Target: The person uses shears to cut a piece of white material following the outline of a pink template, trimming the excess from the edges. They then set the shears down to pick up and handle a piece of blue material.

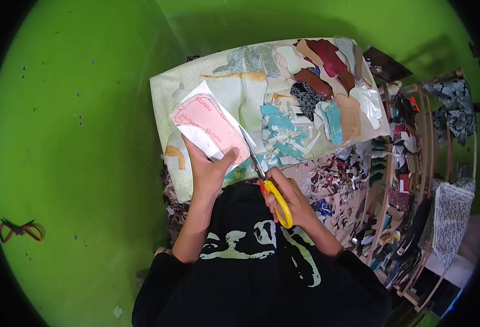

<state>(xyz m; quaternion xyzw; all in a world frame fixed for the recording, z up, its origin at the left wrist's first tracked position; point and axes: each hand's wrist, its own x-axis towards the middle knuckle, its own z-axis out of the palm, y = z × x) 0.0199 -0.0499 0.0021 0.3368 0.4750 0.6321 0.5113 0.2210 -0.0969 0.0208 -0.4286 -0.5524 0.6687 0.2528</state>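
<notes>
My left hand [210,170] grips a pink insole-shaped piece [210,117] printed with "PARATEX", its thumb pressed on the narrow lower end. White sheet [200,137] shows around and under the pink piece. In my right hand [290,197] are scissors [278,200] with yellow and red handles, fingers through the loops. Their blades point up and left, along the right edge of the pink piece. Both hands are over the near side of a pale board [162,103].
Teal scraps [283,133] lie on the board, with a tan piece [349,117] and a maroon piece [327,53] beyond. Offcuts [332,182] cover the floor at right, near a wooden rack [426,163]. Other scissors [21,230] hang on the green wall [87,163].
</notes>
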